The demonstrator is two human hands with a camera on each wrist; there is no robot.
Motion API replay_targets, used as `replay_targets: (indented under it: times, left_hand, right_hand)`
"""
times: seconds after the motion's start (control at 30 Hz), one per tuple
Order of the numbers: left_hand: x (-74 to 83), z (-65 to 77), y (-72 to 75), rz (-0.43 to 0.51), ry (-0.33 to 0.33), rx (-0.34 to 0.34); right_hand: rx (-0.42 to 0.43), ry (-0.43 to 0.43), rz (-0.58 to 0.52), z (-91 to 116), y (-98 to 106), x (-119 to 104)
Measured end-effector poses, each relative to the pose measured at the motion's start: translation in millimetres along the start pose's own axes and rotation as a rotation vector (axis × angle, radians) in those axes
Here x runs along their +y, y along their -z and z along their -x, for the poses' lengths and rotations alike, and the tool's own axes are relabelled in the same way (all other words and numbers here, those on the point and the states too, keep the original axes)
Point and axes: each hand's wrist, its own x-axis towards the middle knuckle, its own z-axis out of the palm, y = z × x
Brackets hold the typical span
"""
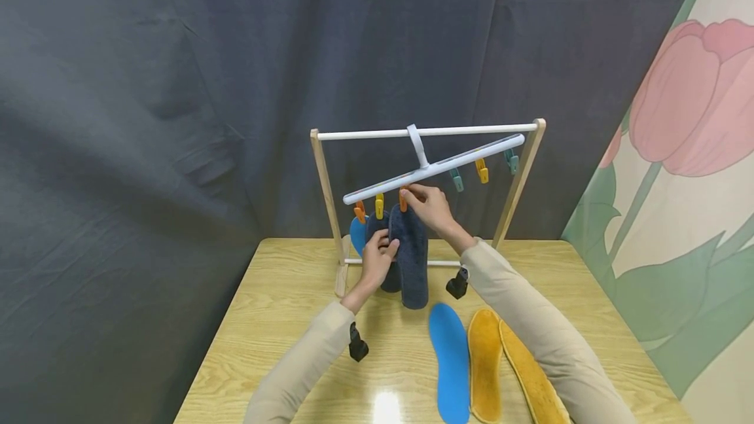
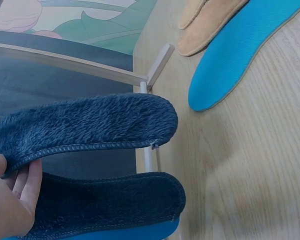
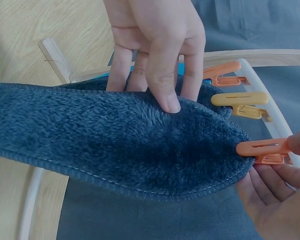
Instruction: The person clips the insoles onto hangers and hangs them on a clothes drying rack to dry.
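A dark blue fleecy insole (image 1: 414, 267) hangs toe-end up from an orange clip (image 3: 262, 146) on the white hanger (image 1: 436, 167). My left hand (image 1: 377, 259) pinches its edge, thumb on the fleecy face and fingers behind. With thumb and fingers, my right hand (image 1: 432, 208) grips the orange clip, whose jaws sit over the insole's tip. Just behind hangs a second dark blue insole (image 2: 110, 202) from a yellow clip (image 3: 240, 98). Beyond that, a bright blue insole (image 1: 357, 235) hangs at the hanger's lower left end, beside another orange clip (image 1: 360, 212).
The hanger tilts down to the left on a wooden rack's white bar (image 1: 353, 135). Two teal clips and a yellow clip (image 1: 482, 171) dangle on its right half. On the table (image 1: 283, 293) lie a bright blue insole (image 1: 449, 365) and two tan insoles, one (image 1: 485, 365) beside it.
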Motion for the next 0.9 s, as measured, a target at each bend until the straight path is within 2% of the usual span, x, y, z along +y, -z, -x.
replay_targets:
  times: [0.3, 0.43, 0.6, 0.67, 0.9]
  left_hand:
    - [-4.8, 2.5, -0.1, 0.037, 0.017, 0.012]
    - [-5.7, 4.7, 2.0, 0.079, 0.022, -0.011]
    - [10.2, 12.7, 8.1, 0.153, 0.021, -0.059]
    - [16.3, 16.3, 9.7, 0.147, 0.01, -0.065]
    - [-12.6, 12.9, 6.5, 0.103, 0.012, -0.052]
  right_hand:
    - [0.011, 0.001, 0.027, -0.4, -1.8, 2.7]
    - [0.017, 0.005, 0.029, -0.2, -2.0, 2.8]
    - [0.019, 0.02, 0.02, -0.3, -2.0, 3.3]
    - [0.02, 0.02, 0.016, -0.7, -2.6, 3.6]
    - [0.027, 0.015, 0.004, -0.6, -4.4, 7.4]
